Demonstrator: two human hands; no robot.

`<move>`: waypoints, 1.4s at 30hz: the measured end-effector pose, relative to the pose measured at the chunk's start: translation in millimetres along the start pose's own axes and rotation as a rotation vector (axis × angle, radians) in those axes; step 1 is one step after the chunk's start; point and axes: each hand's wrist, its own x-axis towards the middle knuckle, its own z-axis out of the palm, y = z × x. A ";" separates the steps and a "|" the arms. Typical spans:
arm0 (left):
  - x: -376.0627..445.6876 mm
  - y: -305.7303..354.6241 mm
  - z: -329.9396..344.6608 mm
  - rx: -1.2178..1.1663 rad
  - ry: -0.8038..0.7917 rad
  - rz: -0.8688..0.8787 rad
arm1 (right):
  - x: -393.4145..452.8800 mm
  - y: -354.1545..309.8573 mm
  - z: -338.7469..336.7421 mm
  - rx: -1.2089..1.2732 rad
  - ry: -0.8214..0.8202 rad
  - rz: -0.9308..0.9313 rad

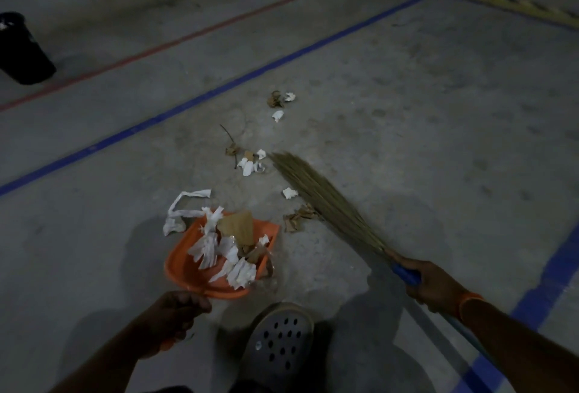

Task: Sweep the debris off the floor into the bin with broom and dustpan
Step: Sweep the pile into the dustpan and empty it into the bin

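Debris (250, 162) lies near the broom (319, 196) tip. Left hand (175, 314) grips the full dustpan (188, 267), right hand (429, 283) grips the broom — a hard sweep could tip paper out, far from the bin (22, 51).

Just one view here, a wide-angle cam on the person's head, tilted forward and down at the floor (407, 95). It sits close above both hands: left hand (180, 314) low centre-left, right hand (429, 286) low right, arms coming in from the bottom edge. The shoe (279, 342) is right under the lens. The dustpan (185, 264) is near, the bin (23, 51) is well off at the far left edge. Lines bend toward the edges. No second view to compare.
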 end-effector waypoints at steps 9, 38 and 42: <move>2.6 5.1 12.5 0.042 -0.001 0.004 | 11.1 8.4 15.0 0.040 -0.001 -0.013; 15.4 36.8 22.6 -0.050 -0.071 0.136 | 16.0 -30.4 38.8 0.296 -0.197 -0.378; 19.4 38.2 11.9 -0.073 -0.061 0.140 | 23.1 -41.9 22.9 0.297 -0.099 -0.315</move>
